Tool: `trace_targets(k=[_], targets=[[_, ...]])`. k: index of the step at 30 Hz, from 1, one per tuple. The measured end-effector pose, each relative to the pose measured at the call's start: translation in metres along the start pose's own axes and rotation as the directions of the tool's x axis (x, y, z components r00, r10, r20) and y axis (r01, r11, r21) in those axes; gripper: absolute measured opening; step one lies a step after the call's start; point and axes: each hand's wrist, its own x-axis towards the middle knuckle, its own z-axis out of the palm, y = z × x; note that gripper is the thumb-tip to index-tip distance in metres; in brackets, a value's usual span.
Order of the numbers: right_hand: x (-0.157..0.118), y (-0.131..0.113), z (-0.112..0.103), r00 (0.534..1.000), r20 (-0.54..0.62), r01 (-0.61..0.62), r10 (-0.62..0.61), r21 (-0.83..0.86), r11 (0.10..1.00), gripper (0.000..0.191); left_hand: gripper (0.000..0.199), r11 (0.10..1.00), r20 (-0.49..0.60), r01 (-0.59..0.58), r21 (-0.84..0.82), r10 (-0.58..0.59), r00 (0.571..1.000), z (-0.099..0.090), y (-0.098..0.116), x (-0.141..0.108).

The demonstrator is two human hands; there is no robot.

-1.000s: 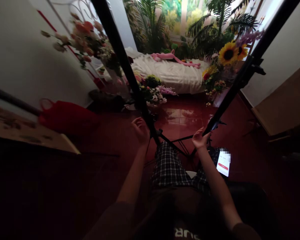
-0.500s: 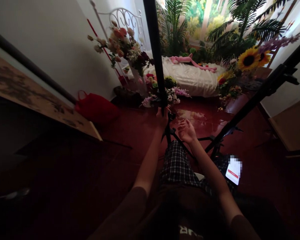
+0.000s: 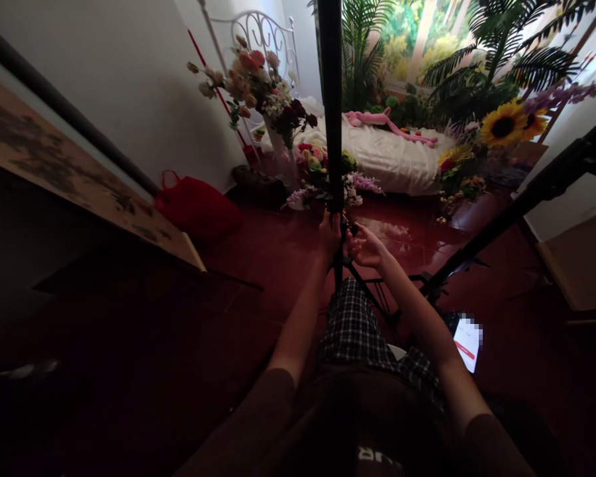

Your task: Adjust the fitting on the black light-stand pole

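Observation:
A black light stand [image 3: 334,119] rises upright between my knees, in the middle of the head view. My left hand [image 3: 330,233] is closed round its pole, just below a collar. On the pole's right side sits a dark knob [image 3: 352,229], and my right hand [image 3: 367,247] pinches it with thumb and fingertips, palm turned partly up. The fingertips are small and dim there. Below both hands the stand's legs [image 3: 372,295] spread out near my checked shorts [image 3: 350,324].
A second black stand [image 3: 521,202] slants across the right. A lit phone [image 3: 467,343] lies by my right thigh. Flowers [image 3: 273,86], a white-covered bed [image 3: 392,159] and palms stand ahead. A red bag [image 3: 196,205] and a painted panel [image 3: 94,185] are at left.
My right hand has moved left and up from beside the stand onto its knob. The stand's pole has come more upright, with my left hand still round it. The view has shifted slightly.

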Motion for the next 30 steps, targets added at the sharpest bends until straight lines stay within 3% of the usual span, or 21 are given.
trace_targets(k=[5, 7, 8, 10, 12, 13, 15, 20, 22, 25, 30], targets=[[0.005, -0.003, 0.007, 0.997, -0.073, 0.015, -0.015, -0.001, 1.000, 0.027, 0.038, 1.000, 0.002, 0.005, 0.022, -0.005, 1.000, 0.000, 0.001, 0.001], [0.008, 0.002, 0.006, 0.971, -0.190, 0.105, -0.143, -0.197, 0.975, 0.018, 0.039, 1.000, 0.005, 0.005, 0.013, -0.005, 1.000, 0.001, 0.000, 0.001], [0.009, 0.005, 0.004, 0.936, -0.242, 0.164, -0.257, -0.346, 0.924, 0.011, 0.040, 1.000, 0.008, 0.004, 0.006, -0.004, 1.000, 0.001, -0.001, 0.001], [0.010, 0.013, 0.001, 0.807, -0.247, 0.265, -0.537, -0.660, 0.703, 0.008, 0.042, 1.000, 0.021, 0.006, -0.012, -0.006, 1.000, 0.001, -0.003, 0.002], [0.009, 0.019, -0.002, 0.665, -0.118, 0.290, -0.737, -0.869, 0.400, 0.017, 0.044, 1.000, 0.035, 0.012, -0.026, -0.011, 0.999, 0.000, -0.004, 0.001], [0.008, 0.022, -0.003, 0.620, -0.042, 0.282, -0.783, -0.920, 0.272, 0.020, 0.044, 1.000, 0.040, 0.015, -0.026, -0.014, 0.999, 0.000, -0.005, 0.000], [0.003, 0.025, -0.003, 0.577, 0.075, 0.268, -0.813, -0.958, 0.102, 0.028, 0.045, 1.000, 0.038, 0.011, 0.004, -0.011, 0.999, -0.003, -0.005, -0.002], [-0.014, 0.034, -0.001, 0.481, 0.248, 0.248, -0.841, -0.958, -0.140, 0.036, 0.043, 0.991, 0.003, -0.076, 0.106, 0.076, 0.997, -0.011, 0.002, -0.009], [-0.022, 0.037, -0.005, 0.489, 0.305, 0.193, -0.817, -0.951, -0.239, 0.035, 0.044, 0.986, -0.003, -0.117, 0.121, 0.119, 0.993, -0.013, 0.007, -0.007], [-0.030, 0.040, -0.016, 0.553, 0.354, 0.118, -0.755, -0.930, -0.349, 0.043, 0.047, 0.983, -0.003, -0.137, 0.125, 0.139, 0.990, -0.010, 0.017, 0.002], [-0.032, 0.036, -0.035, 0.595, 0.378, 0.087, -0.709, -0.907, -0.411, 0.056, 0.043, 0.990, -0.039, -0.143, 0.007, 0.143, 0.989, -0.004, 0.033, 0.023]])
